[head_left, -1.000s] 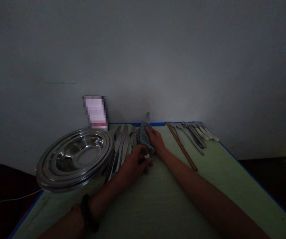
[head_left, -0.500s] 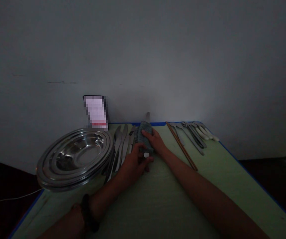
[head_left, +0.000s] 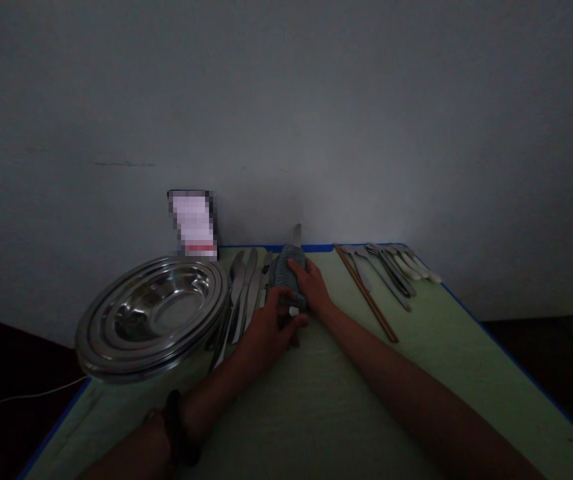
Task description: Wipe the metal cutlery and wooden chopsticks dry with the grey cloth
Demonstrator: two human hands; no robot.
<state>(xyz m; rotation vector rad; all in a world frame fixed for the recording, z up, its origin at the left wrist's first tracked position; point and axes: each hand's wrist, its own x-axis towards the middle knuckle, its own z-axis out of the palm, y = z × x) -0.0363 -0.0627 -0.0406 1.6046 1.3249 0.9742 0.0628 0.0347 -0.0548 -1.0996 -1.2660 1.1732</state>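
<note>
Gripping the near end of the knife, the left hand is curled about it, seemingly as an anchor. Just beyond, the right hand clasps the grey cloth around the blade, probably to keep fabric against the metal; only the tip pokes out. Left of the left hand, steel dishes sit stacked, presumably to save room, with other knives between. Right of the right hand, chopsticks, metal cutlery and white utensils lie grouped, perhaps by kind. Beyond both hands, a phone leans on the wall, apparently for support, screen towards them
</note>
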